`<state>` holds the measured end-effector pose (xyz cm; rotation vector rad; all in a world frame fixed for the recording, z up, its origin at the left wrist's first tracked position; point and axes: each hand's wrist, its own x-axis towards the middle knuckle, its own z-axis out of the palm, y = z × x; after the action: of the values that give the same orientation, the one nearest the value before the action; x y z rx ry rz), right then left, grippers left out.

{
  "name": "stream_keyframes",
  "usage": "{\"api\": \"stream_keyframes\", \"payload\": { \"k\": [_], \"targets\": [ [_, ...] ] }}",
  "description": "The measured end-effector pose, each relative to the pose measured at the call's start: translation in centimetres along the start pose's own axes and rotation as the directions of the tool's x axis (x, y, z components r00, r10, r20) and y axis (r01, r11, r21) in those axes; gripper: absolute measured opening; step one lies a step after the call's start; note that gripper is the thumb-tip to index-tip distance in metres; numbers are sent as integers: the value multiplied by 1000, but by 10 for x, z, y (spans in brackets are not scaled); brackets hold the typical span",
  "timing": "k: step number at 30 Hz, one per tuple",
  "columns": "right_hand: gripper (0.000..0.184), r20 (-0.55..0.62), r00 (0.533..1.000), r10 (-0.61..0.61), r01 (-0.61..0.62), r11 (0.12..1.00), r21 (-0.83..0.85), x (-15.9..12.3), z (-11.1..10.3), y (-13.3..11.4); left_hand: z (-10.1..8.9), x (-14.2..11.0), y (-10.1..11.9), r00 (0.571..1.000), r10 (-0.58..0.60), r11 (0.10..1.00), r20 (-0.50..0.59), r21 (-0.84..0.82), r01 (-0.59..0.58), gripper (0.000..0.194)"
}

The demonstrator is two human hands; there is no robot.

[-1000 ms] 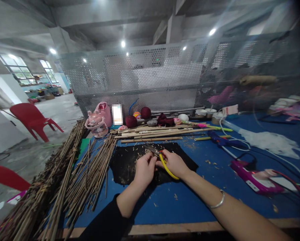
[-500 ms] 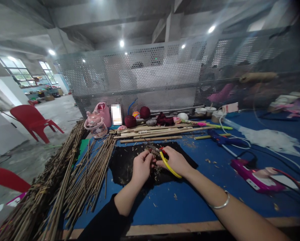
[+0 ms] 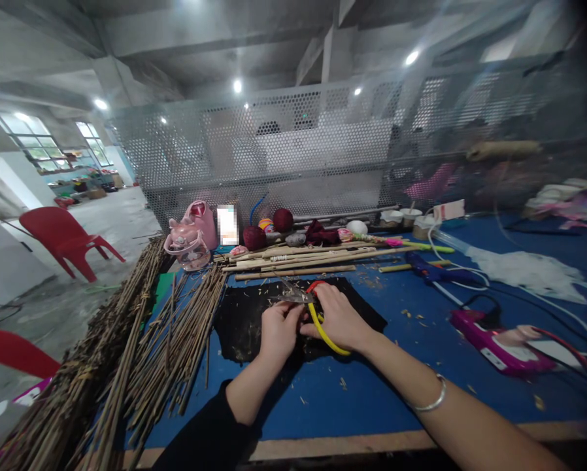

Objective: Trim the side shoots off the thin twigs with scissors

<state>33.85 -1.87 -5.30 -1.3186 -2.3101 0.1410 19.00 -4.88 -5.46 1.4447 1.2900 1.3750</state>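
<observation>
Over blk cloth (image 3: 237, 320): scissors (image 3: 319, 322) in R hand (image 3: 342, 317), blades (image 3: 299, 297) nr L hand (image 3: 278, 331) (grip unclear)

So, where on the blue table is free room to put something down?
Apart from small scraps, the blue table is open between left sleeve and right forearm, in front of the black cloth, and right of the cloth, up to the purple power strip. Crowded: thin sticks at left, dark red balls behind, scissors over the cloth.
</observation>
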Motion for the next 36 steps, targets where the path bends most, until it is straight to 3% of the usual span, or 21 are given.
{"api": "stream_keyframes", "payload": {
  "k": [7,15,19,27,32,36],
  "targets": [
    [42,129,989,79,-84,996,36,0,0,1,2,-3,-3,1000,-4,1000,6,25,4,24],
    [38,116,986,121,-122,992,4,1,1,0,1,-3,5,998,-56,998,-11,-31,56,24],
    [43,68,993,98,-95,994,-49,1,2,0,0,-2,3,1000,-6,998,2,67,6,24],
    [40,121,983,139,-136,990,-37,1,3,0,-2,0,-7,999,44,977,32,209,-50,26],
    [38,144,980,135,-133,991,-20,2,2,3,-5,1,-5,997,58,980,54,185,-67,27],
    [35,92,989,116,-112,993,-43,3,3,6,-5,3,-6,998,52,992,22,118,-54,25]
  ]
}}
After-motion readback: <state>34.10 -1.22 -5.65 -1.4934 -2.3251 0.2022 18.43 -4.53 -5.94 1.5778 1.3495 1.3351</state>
